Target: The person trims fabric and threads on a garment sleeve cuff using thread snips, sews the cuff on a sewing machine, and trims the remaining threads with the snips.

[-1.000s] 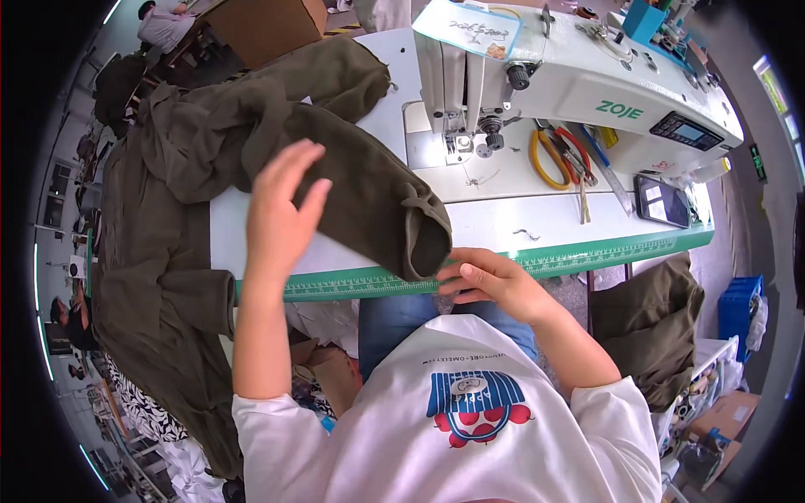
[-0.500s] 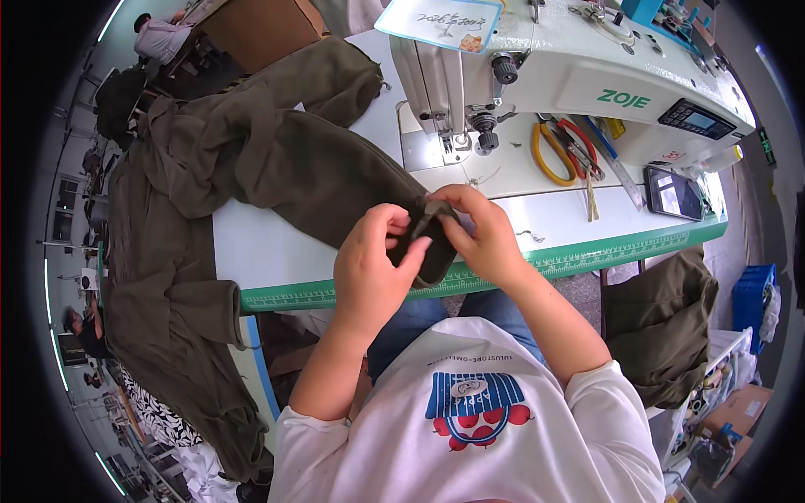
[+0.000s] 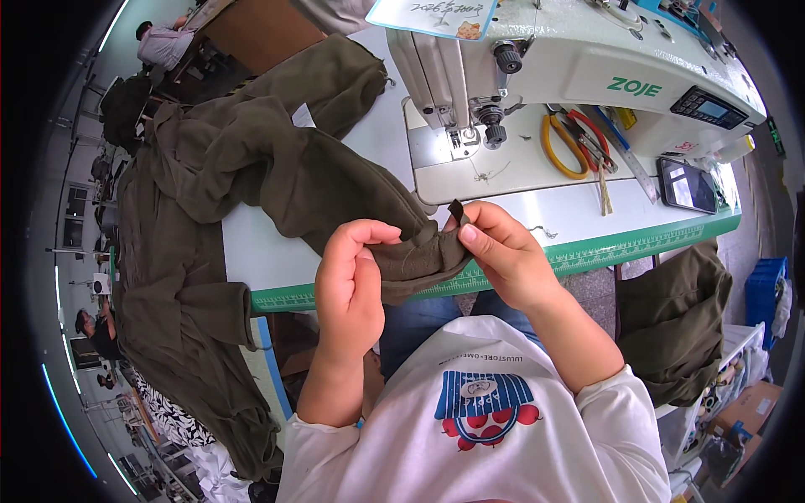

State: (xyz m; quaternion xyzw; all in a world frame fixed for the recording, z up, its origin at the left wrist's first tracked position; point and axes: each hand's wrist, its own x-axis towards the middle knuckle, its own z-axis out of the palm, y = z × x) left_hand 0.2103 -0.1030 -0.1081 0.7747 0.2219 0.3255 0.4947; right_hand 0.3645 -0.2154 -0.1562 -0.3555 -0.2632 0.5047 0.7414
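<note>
A dark olive garment (image 3: 310, 176) lies across the white table, one tube-like end, which looks like a sleeve, drawn to the front edge. My right hand (image 3: 507, 256) pinches the hem of that end between thumb and fingers. A small dark strip (image 3: 456, 210) sticks up from the pinch. On the other side of the hem, my left hand (image 3: 350, 281) is curled against the cloth, its index finger bent over the top; its lower fingers are hidden. Behind both hands stands a white sewing machine (image 3: 579, 67), its presser foot (image 3: 461, 142) apart from the cloth.
Orange-handled scissors (image 3: 563, 149), red-handled snips (image 3: 597, 138), a ruler (image 3: 633, 163) and a phone (image 3: 688, 184) lie right of the needle. A green measuring strip (image 3: 579, 256) edges the table. More olive cloth (image 3: 675, 327) hangs at right, beside a blue crate (image 3: 765, 302). A person works far left.
My right hand has turned and moved right, stretching the hem out with the dark strip upright. My left hand has moved left and down. The two hands are farther apart.
</note>
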